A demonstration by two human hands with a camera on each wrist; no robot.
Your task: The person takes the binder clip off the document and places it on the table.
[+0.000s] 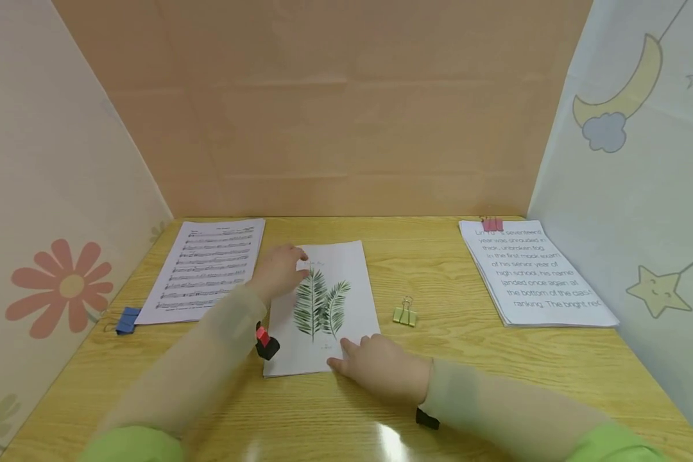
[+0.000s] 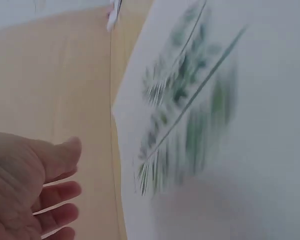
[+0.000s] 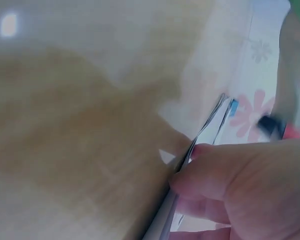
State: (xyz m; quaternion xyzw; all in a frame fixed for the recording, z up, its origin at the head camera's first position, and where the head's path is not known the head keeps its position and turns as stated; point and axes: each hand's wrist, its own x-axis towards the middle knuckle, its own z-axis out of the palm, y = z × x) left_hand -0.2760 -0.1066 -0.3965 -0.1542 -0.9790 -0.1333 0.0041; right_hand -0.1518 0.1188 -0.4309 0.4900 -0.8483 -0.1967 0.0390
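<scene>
A stack of white sheets (image 1: pixel 358 289), printed with two green fern leaves, lies on the table in front of me. My left hand (image 1: pixel 280 273) is over its upper left side, with thumb and fingers loosely bent. In the left wrist view the left hand (image 2: pixel 35 185) stands apart from the paper and holds nothing. My right hand (image 1: pixel 378 366) is at the lower right corner, its thumb by the front edge and index fingertip on the top sheet. In the right wrist view, the right thumb (image 3: pixel 200 180) overlaps the stack's edge. A yellow-green binder clip (image 1: pixel 405 316) stands right of the stack.
At the left lies a stack of sheet music (image 1: pixel 208 269) with a blue binder clip (image 1: pixel 128 320) beside it. A stack of text pages (image 1: pixel 537 276) at the right carries a pink binder clip (image 1: pixel 493 224). Decorated walls (image 1: pixel 346 128) enclose the wooden table (image 1: pixel 439 256) at back and sides.
</scene>
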